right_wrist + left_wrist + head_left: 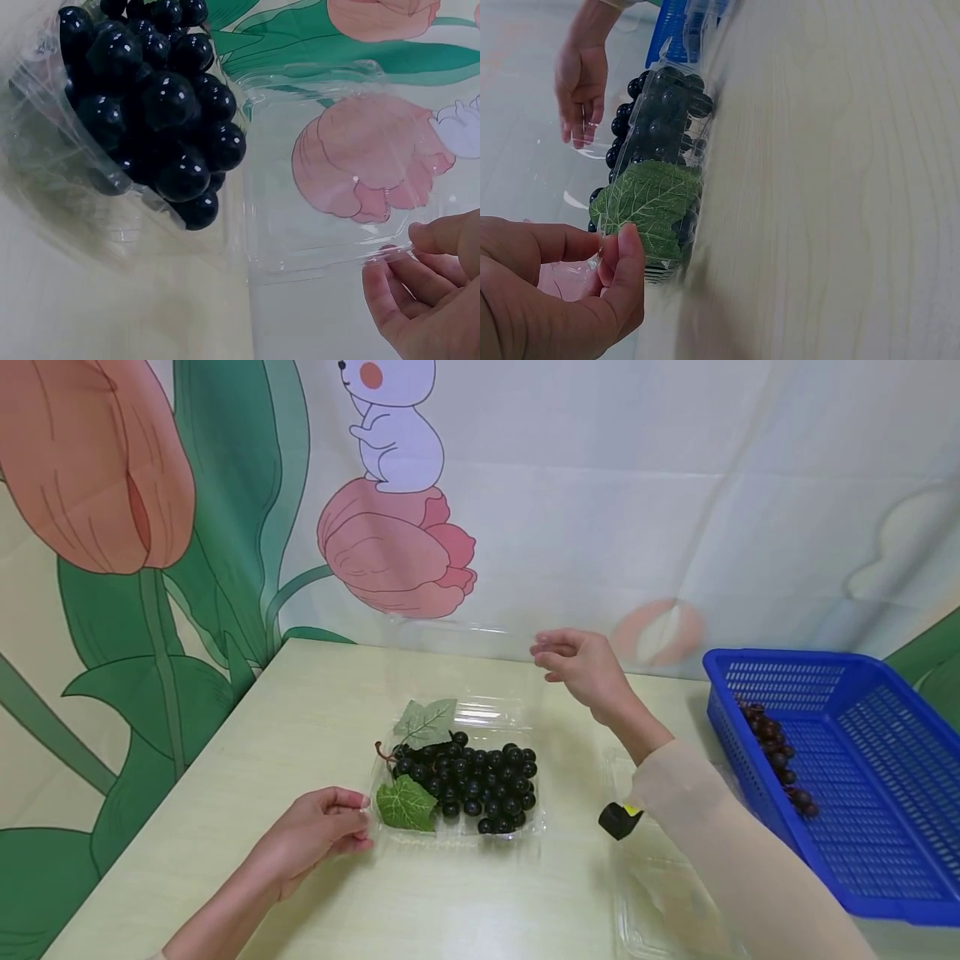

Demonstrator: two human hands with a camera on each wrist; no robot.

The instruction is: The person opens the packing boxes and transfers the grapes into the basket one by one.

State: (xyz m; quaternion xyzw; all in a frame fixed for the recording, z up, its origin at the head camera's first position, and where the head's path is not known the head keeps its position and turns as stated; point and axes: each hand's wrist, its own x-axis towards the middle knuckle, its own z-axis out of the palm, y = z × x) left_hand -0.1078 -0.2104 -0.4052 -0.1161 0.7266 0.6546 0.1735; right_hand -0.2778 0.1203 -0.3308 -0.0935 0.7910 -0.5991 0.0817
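A clear plastic clamshell box (536,827) stands on the table with its lid (465,677) raised at the back. Inside lies a bunch of shiny black grapes (472,777) with a brown stem and green leaves (407,803). At the box's left side my left hand (318,827) pinches the rim between thumb and fingers, close by the front leaf (656,199). My right hand (588,668) is up at the lid's right edge, thumb on one side and fingers on the other in the right wrist view, where the lid (300,247) shows see-through.
A blue plastic basket (787,656) at the right holds a dark reddish-brown bunch of grapes (768,743). More clear plastic packaging (637,893) lies under my right forearm, beside a black object with yellow (619,821). A printed cloth (600,527) hangs behind the table.
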